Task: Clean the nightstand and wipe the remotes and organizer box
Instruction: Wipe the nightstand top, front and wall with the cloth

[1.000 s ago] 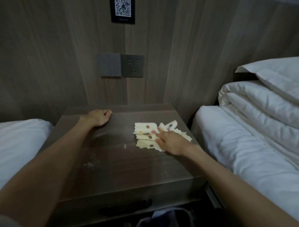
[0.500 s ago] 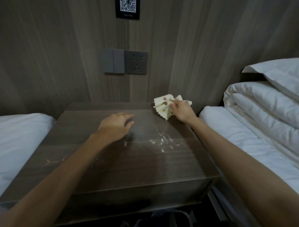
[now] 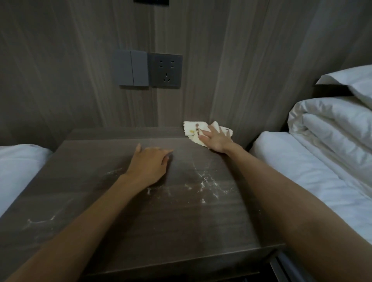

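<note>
Head view. Pressing a cream spotted cloth (image 3: 192, 128) onto the far right corner of the nightstand (image 3: 161, 225) with the right hand (image 3: 217, 139), fingers spread straight. Resting the left hand (image 3: 150, 165) flat mid-top, gripping nothing. Between the forearms, white powder streaks (image 3: 207, 182). On the wall behind, grey switch (image 3: 130, 68) beside dark socket (image 3: 166, 70). Mattress (image 3: 18, 167) left, folded duvet (image 3: 332, 128) right. Placard (image 3: 151, 1) at top edge cropped, unreadable.
</note>
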`<action>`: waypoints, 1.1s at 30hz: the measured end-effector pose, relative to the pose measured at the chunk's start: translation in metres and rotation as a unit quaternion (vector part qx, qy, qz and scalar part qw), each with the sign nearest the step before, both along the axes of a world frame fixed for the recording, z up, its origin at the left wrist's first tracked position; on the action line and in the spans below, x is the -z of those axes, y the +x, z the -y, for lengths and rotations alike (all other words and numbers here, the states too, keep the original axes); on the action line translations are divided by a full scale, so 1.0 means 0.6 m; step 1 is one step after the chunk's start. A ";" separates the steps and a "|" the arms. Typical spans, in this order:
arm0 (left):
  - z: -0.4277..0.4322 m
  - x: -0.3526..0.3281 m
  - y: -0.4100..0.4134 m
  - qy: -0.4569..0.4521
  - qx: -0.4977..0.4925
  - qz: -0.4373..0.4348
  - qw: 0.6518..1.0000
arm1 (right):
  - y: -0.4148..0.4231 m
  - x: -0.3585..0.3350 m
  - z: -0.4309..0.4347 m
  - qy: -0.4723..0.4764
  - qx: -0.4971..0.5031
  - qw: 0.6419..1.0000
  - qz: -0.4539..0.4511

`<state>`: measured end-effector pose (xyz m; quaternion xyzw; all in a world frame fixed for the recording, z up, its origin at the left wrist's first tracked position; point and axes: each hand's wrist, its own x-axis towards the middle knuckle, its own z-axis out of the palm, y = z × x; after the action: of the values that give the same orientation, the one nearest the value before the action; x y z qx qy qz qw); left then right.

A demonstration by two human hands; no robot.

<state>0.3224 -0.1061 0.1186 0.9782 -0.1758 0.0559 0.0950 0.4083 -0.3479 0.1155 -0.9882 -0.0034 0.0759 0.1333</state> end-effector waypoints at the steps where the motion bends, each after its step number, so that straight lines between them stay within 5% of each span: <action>1: 0.001 0.000 -0.002 0.002 0.000 -0.002 1.000 | -0.003 0.000 0.001 0.011 -0.010 1.000 0.001; 13: -0.004 -0.039 -0.085 -0.048 -0.007 -0.026 0.998 | -0.159 0.008 -0.005 0.053 -0.103 0.993 0.005; 20: -0.053 -0.037 -0.236 -0.114 -0.004 0.088 0.990 | -0.272 0.013 -0.020 0.102 -0.131 0.986 0.020; 33: -0.109 0.074 -0.415 -0.001 -0.007 0.089 0.996 | -0.499 0.013 -0.075 0.169 -0.152 0.969 0.098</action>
<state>0.0735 -0.0408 0.0740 0.9706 -0.1763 0.1436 0.0795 0.1089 -0.3027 0.1080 -0.9416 -0.1797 -0.0040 0.2846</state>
